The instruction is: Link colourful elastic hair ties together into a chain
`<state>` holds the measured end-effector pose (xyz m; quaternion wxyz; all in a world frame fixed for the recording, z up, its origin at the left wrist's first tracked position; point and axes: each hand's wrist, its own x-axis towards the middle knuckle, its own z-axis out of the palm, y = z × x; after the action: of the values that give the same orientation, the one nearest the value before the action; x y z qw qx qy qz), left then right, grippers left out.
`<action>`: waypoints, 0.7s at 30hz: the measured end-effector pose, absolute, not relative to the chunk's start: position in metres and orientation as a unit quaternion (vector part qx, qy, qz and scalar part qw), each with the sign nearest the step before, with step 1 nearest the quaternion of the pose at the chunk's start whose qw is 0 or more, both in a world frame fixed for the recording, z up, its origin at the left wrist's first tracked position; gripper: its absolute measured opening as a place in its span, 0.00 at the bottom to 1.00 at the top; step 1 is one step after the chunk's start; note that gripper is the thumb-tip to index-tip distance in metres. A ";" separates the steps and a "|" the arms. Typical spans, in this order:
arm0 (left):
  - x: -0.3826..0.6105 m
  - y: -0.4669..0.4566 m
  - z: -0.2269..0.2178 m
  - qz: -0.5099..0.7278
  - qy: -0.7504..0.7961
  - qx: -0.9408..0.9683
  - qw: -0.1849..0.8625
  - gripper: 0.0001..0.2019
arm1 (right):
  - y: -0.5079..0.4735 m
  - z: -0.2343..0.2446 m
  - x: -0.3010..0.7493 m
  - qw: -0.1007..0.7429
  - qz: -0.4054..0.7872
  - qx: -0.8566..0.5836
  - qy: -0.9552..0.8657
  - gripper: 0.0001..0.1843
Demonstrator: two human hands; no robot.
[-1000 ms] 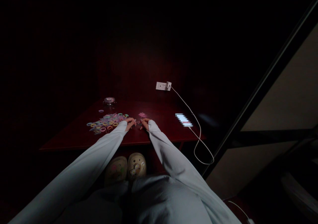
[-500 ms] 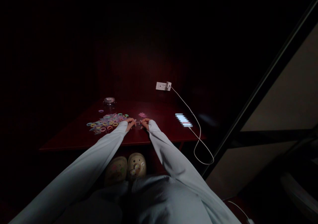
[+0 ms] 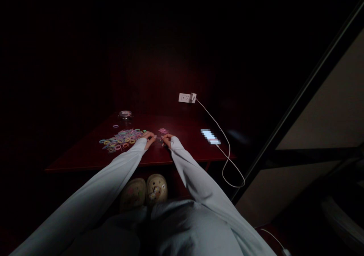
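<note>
At the near side of the dark red table [image 3: 184, 153], seen through the head camera I am watching from afar, both hands work close together over the bare wood. The left hand [image 3: 149, 138] is bent inward with its fingertips pinched together, and the right hand [image 3: 167, 139] mirrors it. Between them runs a thin pale strand [image 3: 159, 138], and each hand seems to grip one end; it is too small for me to tell whether it is a loop or how tightly it is drawn. I take the facing pinch as a way to keep so slight a thing straight and under control.

Just beside the left hand spreads a loose pile of coloured hair bands [image 3: 125, 140], probably kept there for easy reach. Right behind the gap between the hands sits a small pink heap [image 3: 163, 131], apart from the pile, which suggests to me some sorting. One lone band [image 3: 115, 126] lies beyond the pile, near a clear tub [image 3: 125, 115] that is out of the elbows' way.

Well to the right, the phone [image 3: 210, 136] lies on the table, its cable [image 3: 212, 116] running to the wall socket [image 3: 184, 97], likely set there to charge.
</note>
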<state>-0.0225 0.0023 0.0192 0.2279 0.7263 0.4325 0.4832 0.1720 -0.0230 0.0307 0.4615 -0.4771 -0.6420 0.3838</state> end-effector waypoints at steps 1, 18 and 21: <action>-0.022 0.003 0.017 0.489 0.424 0.729 0.225 0.15 | -0.023 0.031 0.172 0.462 0.387 -0.476 -0.640 0.19; -0.033 0.021 0.001 0.478 0.388 0.772 0.156 0.11 | -0.033 0.038 0.168 0.459 0.358 -0.490 -0.649 0.24; -0.036 0.019 0.004 0.462 0.387 0.783 0.156 0.11 | -0.035 0.036 0.170 0.453 0.336 -0.487 -0.668 0.21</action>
<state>-0.0357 0.0192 0.0039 0.1557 0.7827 0.3870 0.4619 0.1696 -0.0346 0.0364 0.4526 -0.4866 -0.6677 0.3355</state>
